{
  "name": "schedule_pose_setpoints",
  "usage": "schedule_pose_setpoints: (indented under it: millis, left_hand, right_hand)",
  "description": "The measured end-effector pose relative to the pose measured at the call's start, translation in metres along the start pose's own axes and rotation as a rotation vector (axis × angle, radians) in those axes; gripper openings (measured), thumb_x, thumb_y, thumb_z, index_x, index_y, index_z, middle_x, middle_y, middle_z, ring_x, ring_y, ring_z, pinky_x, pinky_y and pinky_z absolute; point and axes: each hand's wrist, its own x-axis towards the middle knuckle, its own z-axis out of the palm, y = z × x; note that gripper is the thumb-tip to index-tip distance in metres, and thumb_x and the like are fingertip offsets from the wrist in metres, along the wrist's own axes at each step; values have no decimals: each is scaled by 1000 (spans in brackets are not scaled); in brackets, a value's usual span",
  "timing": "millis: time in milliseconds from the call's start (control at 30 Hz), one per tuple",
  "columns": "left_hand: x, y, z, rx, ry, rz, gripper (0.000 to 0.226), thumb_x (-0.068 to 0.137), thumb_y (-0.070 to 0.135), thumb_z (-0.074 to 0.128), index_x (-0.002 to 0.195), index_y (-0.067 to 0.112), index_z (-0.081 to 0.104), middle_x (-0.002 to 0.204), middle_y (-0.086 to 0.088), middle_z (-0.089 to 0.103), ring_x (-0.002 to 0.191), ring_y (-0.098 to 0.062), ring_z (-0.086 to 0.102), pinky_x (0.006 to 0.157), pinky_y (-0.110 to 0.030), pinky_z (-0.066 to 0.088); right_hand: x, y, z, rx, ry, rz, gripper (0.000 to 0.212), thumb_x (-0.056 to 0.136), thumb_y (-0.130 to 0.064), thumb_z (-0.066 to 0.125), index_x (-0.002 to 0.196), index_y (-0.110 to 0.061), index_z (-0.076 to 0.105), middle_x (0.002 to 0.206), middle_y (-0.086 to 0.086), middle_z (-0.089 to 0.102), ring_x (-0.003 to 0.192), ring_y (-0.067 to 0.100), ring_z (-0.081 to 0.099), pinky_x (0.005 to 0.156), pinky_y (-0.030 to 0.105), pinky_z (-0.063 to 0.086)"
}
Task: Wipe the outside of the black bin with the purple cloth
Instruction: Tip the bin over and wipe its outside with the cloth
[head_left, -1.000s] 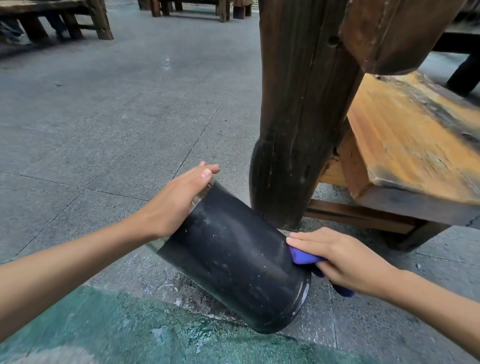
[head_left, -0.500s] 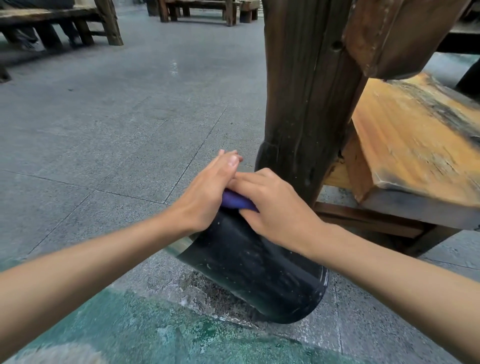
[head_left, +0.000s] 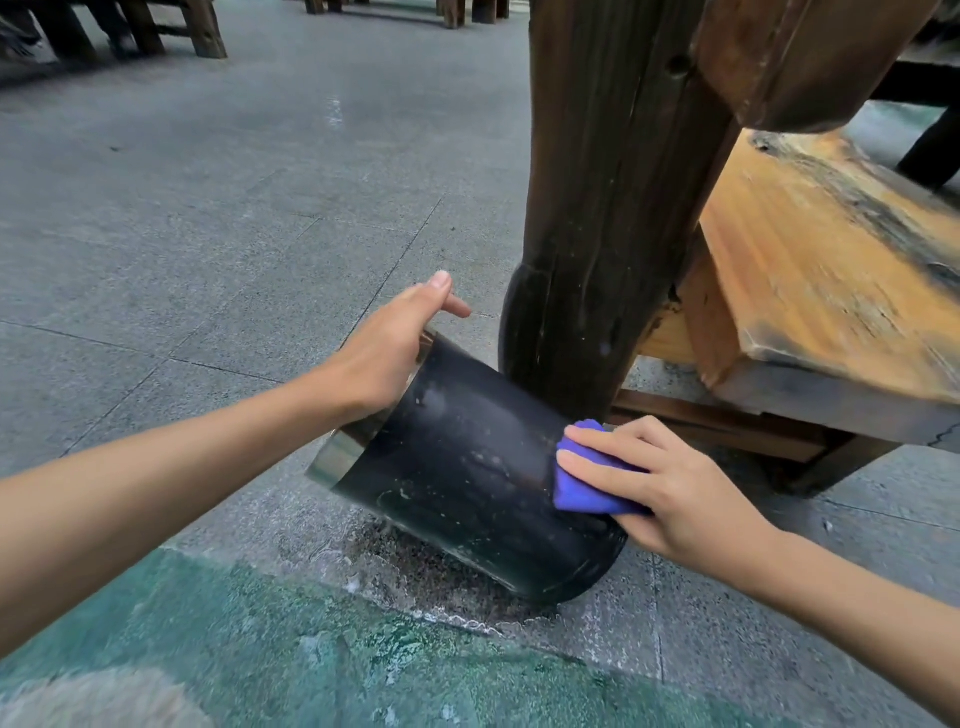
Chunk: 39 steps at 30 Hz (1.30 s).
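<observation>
Black bin (head_left: 467, 467) at centre frame, tipped over, base on wet paving (head_left: 405, 571), metal-rimmed mouth (head_left: 337, 457) raised toward the left. Left hand (head_left: 384, 353) over the upper rim, fingers curved round the edge, thumb out straight. Right hand (head_left: 670, 488) at lower right of the bin, fingers laid fairly flat, pressing a folded purple cloth (head_left: 587, 493) against the wall near the base. Dusty streaks across the bin's upper side.

Thick dark wooden post (head_left: 613, 208) just behind the bin, very close to its far side; touching or not, cannot tell. Worn orange bench plank (head_left: 831, 270) at right, low rail (head_left: 727, 421) just beyond the right hand. Wide grey paving (head_left: 208, 208) open across the left. Green-stained wet ground (head_left: 311, 665) along the bottom edge. More wooden benches (head_left: 156, 26) at the upper left.
</observation>
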Motion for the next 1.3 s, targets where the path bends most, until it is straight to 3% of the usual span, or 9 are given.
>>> schedule_pose_setpoints:
  millis: [233,333,400,567,800,1067,1167,1233,1300]
  left_hand:
    - [3,-1,12,-7,80,77,84,82,83,18,138,32,54,148,14,52,141,-3,40,123,-39,22]
    - [4,-2,11,-36,114,55,79,81,83,19,126,34,60,137,13,61,136,-8,47,122,-45,25]
    - [5,-1,10,-134,128,40,71,78,83,25,115,35,63,131,10,65,134,-12,50,123,-48,25]
    - [4,6,12,-258,139,37,69,72,82,32,108,32,65,124,5,69,131,-13,54,122,-45,26]
    - [20,29,29,-410,209,0,61,81,64,37,99,14,66,121,-12,71,120,-18,63,118,-42,32]
    - [14,9,16,-186,458,-127,41,66,55,54,65,21,77,89,-3,79,101,-30,68,97,-42,46]
    - [8,0,10,-254,333,-101,49,71,55,55,95,22,82,119,0,76,123,-21,62,114,-39,38]
    - [1,-10,7,-281,101,-30,72,77,51,53,142,19,59,158,4,46,146,-6,37,119,-24,23]
    - [-4,-20,9,-221,-41,41,84,82,56,50,158,27,32,168,16,20,150,7,18,123,-23,12]
  right_hand:
    - [-20,10,-2,-31,-18,0,51,80,-12,66,130,-20,69,136,1,64,94,28,62,74,41,59]
    - [-31,14,-5,-32,-43,13,51,78,-13,61,127,-21,71,134,-1,66,94,25,62,76,39,59]
    - [-33,16,-6,7,-28,82,55,71,-4,73,124,-21,73,130,-3,68,94,24,63,78,39,59]
    - [15,0,-18,140,188,316,54,70,-2,78,119,-24,75,120,-5,73,104,24,65,95,32,50]
    - [108,-68,-20,82,176,99,48,81,-15,68,129,-20,67,129,-2,66,107,26,56,89,40,54]
    - [111,-58,-9,22,122,165,51,85,-14,64,136,-20,63,131,-3,65,106,28,53,87,41,53]
    - [108,-48,-6,28,101,184,52,86,-13,65,137,-20,62,131,-3,65,107,28,53,89,42,53]
    - [106,-39,-5,54,108,197,53,85,-12,66,137,-20,62,131,-3,65,107,27,53,89,43,53]
    - [101,-31,-2,77,118,184,53,84,-10,68,136,-19,63,130,-2,65,105,27,53,91,42,52]
